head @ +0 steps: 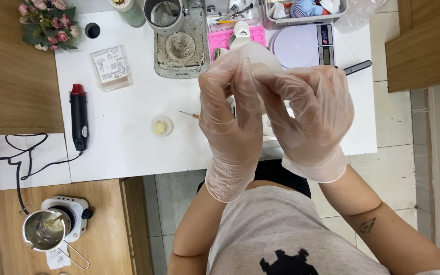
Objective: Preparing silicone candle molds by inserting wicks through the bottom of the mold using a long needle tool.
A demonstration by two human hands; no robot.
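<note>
Both of my hands wear clear disposable gloves and are raised together over the white table (128, 147). My left hand (230, 114) and my right hand (309, 112) pinch a soft, whitish translucent rounded piece (260, 55) between their fingertips; it looks like a flexible mold. What is inside it is hidden. Left of my hands, a small pale yellow wax lump sits in a round clear dish (162, 126). A thin pin with a yellow end (189, 115) lies beside it.
On the table: a black heat gun with red tip (79, 118), a clear box (111, 66), a grey tray (181, 48), a pink mold (222, 36), a digital scale (304, 46). A metal pitcher (44, 230) stands on a hot plate at lower left. Flowers (47, 23) stand at the far left.
</note>
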